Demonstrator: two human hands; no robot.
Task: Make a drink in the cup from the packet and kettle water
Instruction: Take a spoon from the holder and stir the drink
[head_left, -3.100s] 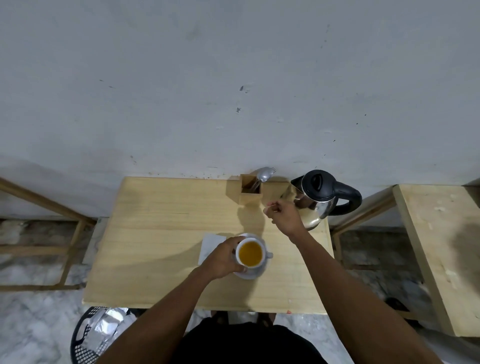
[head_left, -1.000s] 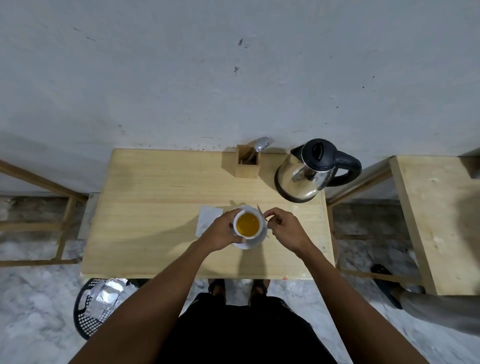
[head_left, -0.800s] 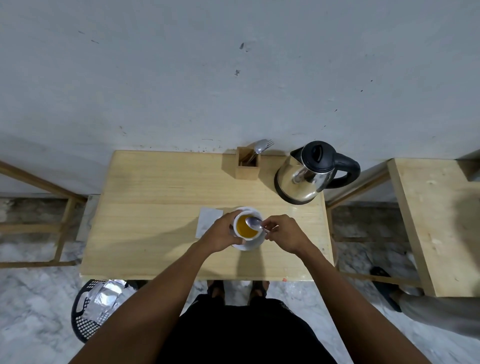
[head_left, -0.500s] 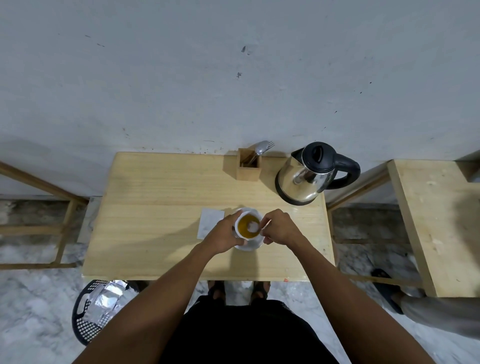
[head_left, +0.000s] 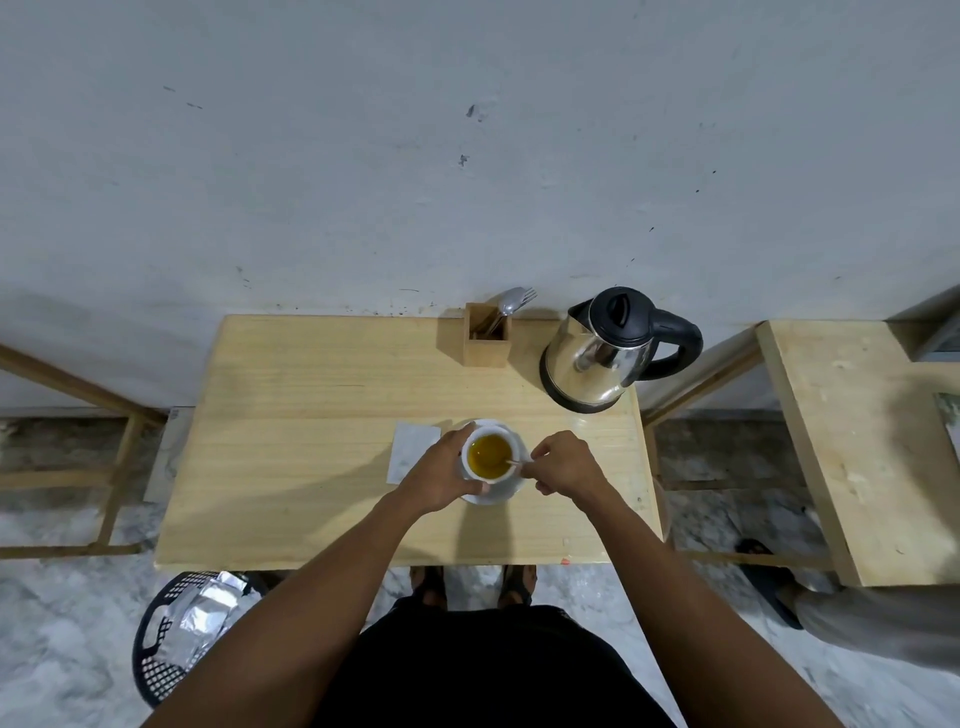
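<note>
A white cup (head_left: 488, 456) full of amber drink stands on a white saucer (head_left: 506, 492) near the table's front middle. My left hand (head_left: 441, 475) is wrapped around the cup's left side. My right hand (head_left: 563, 465) pinches the handle of a spoon (head_left: 511, 461) whose bowl dips into the liquid. The steel kettle (head_left: 597, 358) with a black lid and handle stands at the back right of the wooden table (head_left: 311, 441). A silver packet (head_left: 200, 621) lies in a black basket on the floor at the lower left.
A wooden holder (head_left: 487, 343) with a spoon and fork stands at the table's back, left of the kettle. A white napkin (head_left: 410, 454) lies left of the saucer. A second wooden table (head_left: 857, 441) is on the right. The basket (head_left: 156, 660) sits by the table's front left corner.
My right hand came from the cutlery holder with a spoon, brought it to the cup and lowered it into the drink. My left hand stayed on the cup.
</note>
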